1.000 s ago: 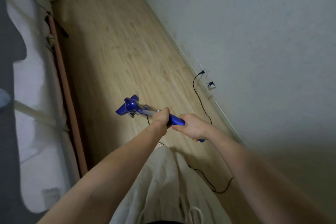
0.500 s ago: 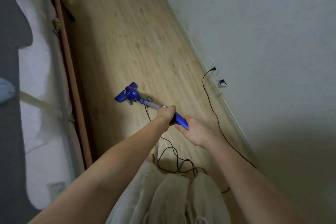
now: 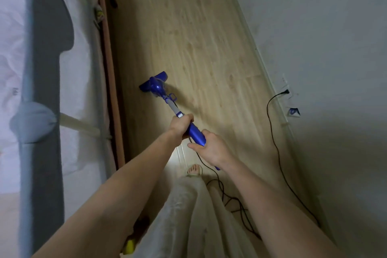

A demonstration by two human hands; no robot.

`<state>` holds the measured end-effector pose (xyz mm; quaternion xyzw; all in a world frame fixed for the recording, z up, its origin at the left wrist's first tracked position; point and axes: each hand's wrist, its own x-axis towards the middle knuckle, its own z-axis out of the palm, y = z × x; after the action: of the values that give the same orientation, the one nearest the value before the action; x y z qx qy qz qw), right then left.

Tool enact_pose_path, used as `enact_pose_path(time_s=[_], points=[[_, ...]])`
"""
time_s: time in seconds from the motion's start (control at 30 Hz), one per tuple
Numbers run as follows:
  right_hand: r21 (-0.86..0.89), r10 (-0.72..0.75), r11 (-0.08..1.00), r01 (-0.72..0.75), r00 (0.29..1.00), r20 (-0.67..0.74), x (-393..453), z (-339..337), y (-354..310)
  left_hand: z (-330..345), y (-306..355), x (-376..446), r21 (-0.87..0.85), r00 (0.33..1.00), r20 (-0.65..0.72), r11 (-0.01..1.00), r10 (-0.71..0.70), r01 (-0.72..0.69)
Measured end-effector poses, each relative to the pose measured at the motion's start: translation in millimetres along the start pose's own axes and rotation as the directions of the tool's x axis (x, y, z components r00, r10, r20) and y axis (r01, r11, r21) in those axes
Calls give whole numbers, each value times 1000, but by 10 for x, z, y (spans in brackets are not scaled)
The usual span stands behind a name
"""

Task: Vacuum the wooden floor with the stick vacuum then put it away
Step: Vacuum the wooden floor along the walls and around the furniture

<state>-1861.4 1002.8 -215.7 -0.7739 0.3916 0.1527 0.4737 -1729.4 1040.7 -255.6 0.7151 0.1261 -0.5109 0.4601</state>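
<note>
A blue stick vacuum (image 3: pixel 159 88) stands with its head on the light wooden floor (image 3: pixel 199 44), close to the bed frame on the left. Its grey tube runs back up to a blue handle. My left hand (image 3: pixel 181 124) grips the top of the tube where the blue handle begins. Just behind it, my right hand (image 3: pixel 211 147) holds the blue handle lower down. The black power cord (image 3: pixel 276 144) trails from the handle, coils by my feet and runs to a wall socket (image 3: pixel 288 91).
A bed with white bedding and a grey rail (image 3: pixel 41 90) lines the left side. The white wall (image 3: pixel 314 37) and its baseboard close the right. My bare foot (image 3: pixel 194 169) and light trousers are below the hands. A yellow object (image 3: pixel 129 246) lies near the bottom.
The vacuum head has moved toward the bed frame and turned. The view has tilted down, bringing the bed rail, my foot and more cord into view. Both hands keep their grip.
</note>
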Motion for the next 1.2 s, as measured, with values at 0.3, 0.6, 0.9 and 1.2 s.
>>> enact_pose_path(time_s=[0.3,0.6,0.9,1.2], points=[[-8,-7,1000,7,999,33,-183,-11,103,80,-112,-211,9,1000,-20,1000,0,0],[67,-5,998,-2,995,104,-1031,-135,652,556,-824,-928,-9,990,-105,996,91,-92],[6,31,999,-32,990,141,-2177,-464,1891,1587,-2045,-1599,-83,997,-64,996,35,-40],[-149,45,988,-32,995,87,-2665,-887,2486,2308,-2356,-1960,-123,998,17,990,-64,65]])
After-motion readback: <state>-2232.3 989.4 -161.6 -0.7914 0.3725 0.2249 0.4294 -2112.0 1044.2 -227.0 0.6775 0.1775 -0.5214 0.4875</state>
